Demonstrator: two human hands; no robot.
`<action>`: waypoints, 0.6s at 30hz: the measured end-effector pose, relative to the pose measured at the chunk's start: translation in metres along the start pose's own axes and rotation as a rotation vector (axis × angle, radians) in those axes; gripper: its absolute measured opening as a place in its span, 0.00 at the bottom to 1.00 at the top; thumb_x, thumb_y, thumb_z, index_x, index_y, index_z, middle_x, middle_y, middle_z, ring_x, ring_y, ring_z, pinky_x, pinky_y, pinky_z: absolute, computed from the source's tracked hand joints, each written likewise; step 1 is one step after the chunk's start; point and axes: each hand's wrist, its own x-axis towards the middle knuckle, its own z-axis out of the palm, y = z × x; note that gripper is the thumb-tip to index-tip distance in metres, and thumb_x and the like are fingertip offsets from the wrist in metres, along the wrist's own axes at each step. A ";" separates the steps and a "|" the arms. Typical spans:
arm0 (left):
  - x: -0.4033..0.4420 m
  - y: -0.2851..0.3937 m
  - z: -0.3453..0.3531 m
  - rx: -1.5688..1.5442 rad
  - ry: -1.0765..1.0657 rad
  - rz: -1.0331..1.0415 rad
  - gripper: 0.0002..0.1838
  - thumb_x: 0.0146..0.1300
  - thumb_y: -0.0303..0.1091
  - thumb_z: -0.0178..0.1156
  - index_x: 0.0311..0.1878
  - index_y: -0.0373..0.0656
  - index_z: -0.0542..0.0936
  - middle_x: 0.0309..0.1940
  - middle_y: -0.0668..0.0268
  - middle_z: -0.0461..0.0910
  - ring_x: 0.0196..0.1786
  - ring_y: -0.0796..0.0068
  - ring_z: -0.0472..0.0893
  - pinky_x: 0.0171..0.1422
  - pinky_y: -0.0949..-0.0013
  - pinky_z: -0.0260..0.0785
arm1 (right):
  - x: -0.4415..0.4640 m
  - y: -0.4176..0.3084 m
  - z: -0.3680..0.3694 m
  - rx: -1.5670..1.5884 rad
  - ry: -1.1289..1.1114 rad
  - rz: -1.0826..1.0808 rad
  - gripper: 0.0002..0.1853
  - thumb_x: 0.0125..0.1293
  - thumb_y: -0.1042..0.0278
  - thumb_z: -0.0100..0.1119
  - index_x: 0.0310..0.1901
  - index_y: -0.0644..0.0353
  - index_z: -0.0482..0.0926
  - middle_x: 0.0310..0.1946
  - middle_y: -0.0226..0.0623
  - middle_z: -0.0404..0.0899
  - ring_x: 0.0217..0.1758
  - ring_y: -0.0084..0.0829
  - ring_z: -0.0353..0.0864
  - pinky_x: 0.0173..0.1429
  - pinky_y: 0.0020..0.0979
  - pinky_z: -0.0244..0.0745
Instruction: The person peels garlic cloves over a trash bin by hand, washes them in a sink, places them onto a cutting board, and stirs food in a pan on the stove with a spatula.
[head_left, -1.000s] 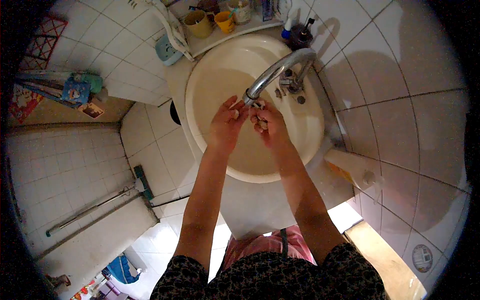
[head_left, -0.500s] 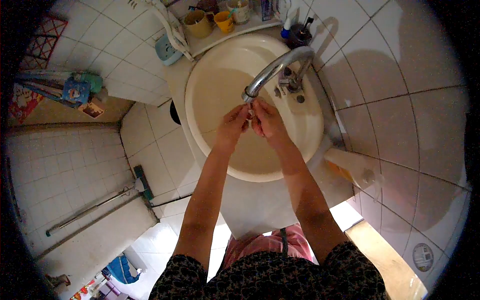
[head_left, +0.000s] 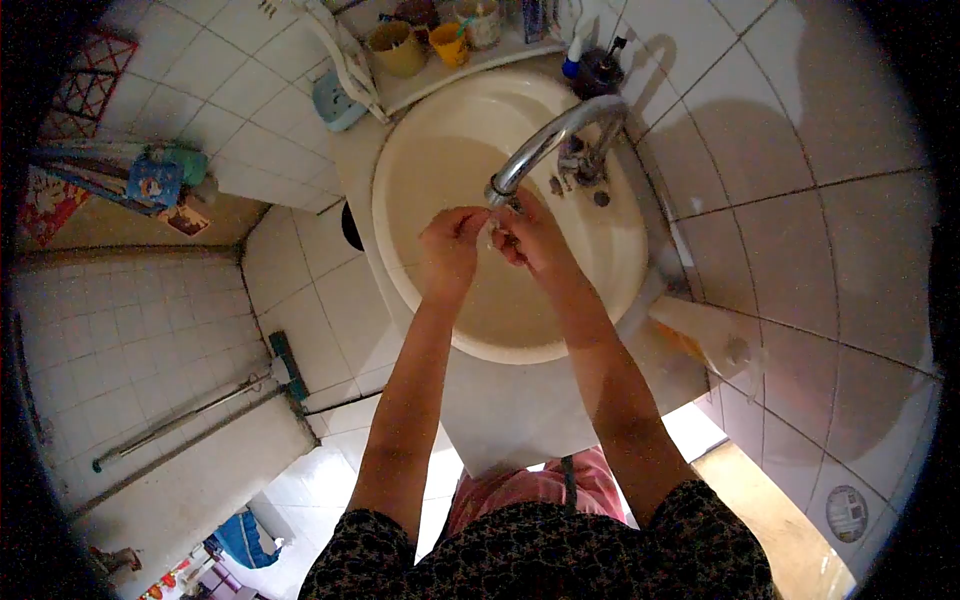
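Over the cream sink basin (head_left: 430, 160), my left hand (head_left: 452, 240) has its fingers pinched together, and their tips touch or nearly touch those of the other hand. My right hand (head_left: 530, 238) is closed, with its fingers curled in just under the spout of the curved chrome faucet (head_left: 545, 143). Something small and pale shows between the fingertips of the two hands, too small to name. The faucet's base and handle (head_left: 583, 165) stand at the right side of the basin.
Behind the basin, a shelf holds a tan cup (head_left: 397, 50), a yellow cup (head_left: 449, 44) and a dark container (head_left: 600, 72). A light blue soap dish (head_left: 338, 102) hangs at the left. A bottle (head_left: 705, 335) lies to the right. Tiled walls surround the sink.
My hands first came together under the spout, fingers closing from a looser pose. Since then my left hand has shifted slightly left, away from my right hand.
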 end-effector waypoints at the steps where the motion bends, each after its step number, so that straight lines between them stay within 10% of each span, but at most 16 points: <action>1: 0.000 0.002 -0.001 0.012 -0.002 -0.043 0.09 0.60 0.35 0.60 0.39 0.41 0.83 0.33 0.61 0.81 0.34 0.73 0.79 0.40 0.71 0.70 | 0.000 0.001 -0.001 0.050 -0.020 -0.029 0.15 0.65 0.55 0.51 0.49 0.51 0.69 0.21 0.29 0.72 0.17 0.18 0.66 0.17 0.20 0.53; 18: -0.008 0.021 0.007 0.195 -0.028 0.218 0.07 0.52 0.27 0.63 0.36 0.42 0.82 0.29 0.59 0.76 0.29 0.65 0.78 0.32 0.66 0.72 | -0.011 0.005 -0.001 0.246 0.086 -0.039 0.30 0.65 0.33 0.38 0.55 0.50 0.70 0.24 0.25 0.71 0.25 0.17 0.68 0.21 0.18 0.52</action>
